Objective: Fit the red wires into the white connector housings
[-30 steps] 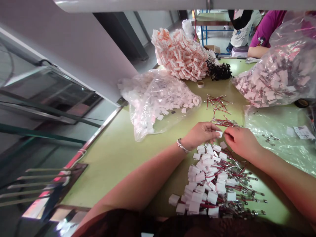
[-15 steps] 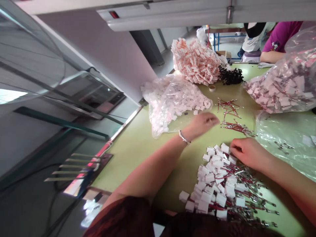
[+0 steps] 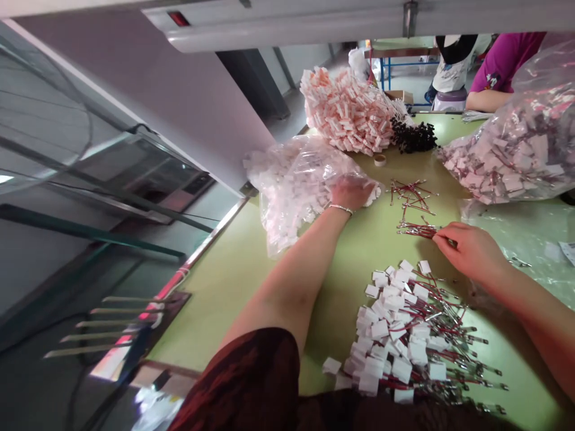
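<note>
My left hand [image 3: 353,193], with a bracelet at the wrist, reaches into the mouth of a clear bag of small white housings [image 3: 291,197]; its fingers are hidden by plastic and pieces. My right hand [image 3: 467,246] pinches at the right end of a small bundle of red wires [image 3: 415,228] with metal ends. Beyond that bundle, more red wires [image 3: 409,193] lie loosely crossed. Nearest to me is a large heap of white housings with red wires [image 3: 390,335], their metal ends pointing right.
Behind are a pile of pink and white parts [image 3: 345,114], black pieces [image 3: 413,136] and a tape roll [image 3: 380,160]. A full clear bag [image 3: 516,155] stands at right. Another person's purple sleeve [image 3: 507,63] shows beyond. A prong rack [image 3: 171,305] sits at the left edge.
My left hand has moved forward and left into the bag. My right hand has gone from the heap up to the wire bundle. One wired white piece now lies at the heap's top.
</note>
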The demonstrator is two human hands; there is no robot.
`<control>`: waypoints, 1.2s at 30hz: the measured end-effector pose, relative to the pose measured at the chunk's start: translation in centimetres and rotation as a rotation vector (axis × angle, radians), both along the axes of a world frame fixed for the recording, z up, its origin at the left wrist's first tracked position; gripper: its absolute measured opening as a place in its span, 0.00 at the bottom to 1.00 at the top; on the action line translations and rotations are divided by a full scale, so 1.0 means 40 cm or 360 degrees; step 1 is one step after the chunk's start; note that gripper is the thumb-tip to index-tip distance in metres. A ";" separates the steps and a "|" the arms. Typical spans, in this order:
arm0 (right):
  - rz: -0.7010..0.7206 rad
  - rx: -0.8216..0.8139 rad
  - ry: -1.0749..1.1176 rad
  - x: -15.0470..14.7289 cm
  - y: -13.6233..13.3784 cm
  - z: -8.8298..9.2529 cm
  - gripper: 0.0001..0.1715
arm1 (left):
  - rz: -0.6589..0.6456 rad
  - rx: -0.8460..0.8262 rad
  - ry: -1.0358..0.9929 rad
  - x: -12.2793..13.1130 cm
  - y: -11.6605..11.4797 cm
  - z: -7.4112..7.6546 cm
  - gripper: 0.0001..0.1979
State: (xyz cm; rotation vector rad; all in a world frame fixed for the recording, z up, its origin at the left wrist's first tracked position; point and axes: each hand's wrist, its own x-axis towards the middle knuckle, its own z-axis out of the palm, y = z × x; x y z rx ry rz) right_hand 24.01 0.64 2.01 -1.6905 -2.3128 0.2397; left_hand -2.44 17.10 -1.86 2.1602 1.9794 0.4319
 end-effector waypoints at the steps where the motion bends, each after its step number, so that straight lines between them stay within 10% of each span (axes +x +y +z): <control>1: -0.0037 -0.0006 -0.0011 0.007 0.006 -0.002 0.17 | 0.0016 0.0038 0.0002 0.007 -0.016 -0.004 0.24; 7: -0.0045 -0.0071 -0.0198 -0.010 0.028 -0.029 0.14 | -0.0027 0.0084 0.0042 0.000 -0.115 -0.029 0.24; 13: -0.0048 0.0096 -0.0497 -0.046 0.038 -0.069 0.16 | -0.0064 0.0405 -0.0185 -0.015 -0.188 0.024 0.16; 19: -0.0010 0.0097 -0.0143 -0.030 0.048 -0.084 0.13 | -0.0266 0.0179 0.0038 0.063 -0.269 0.046 0.20; 36: -0.0004 -0.0078 -0.0466 -0.083 0.046 -0.067 0.13 | -0.0402 0.0315 0.0024 0.107 -0.233 0.001 0.10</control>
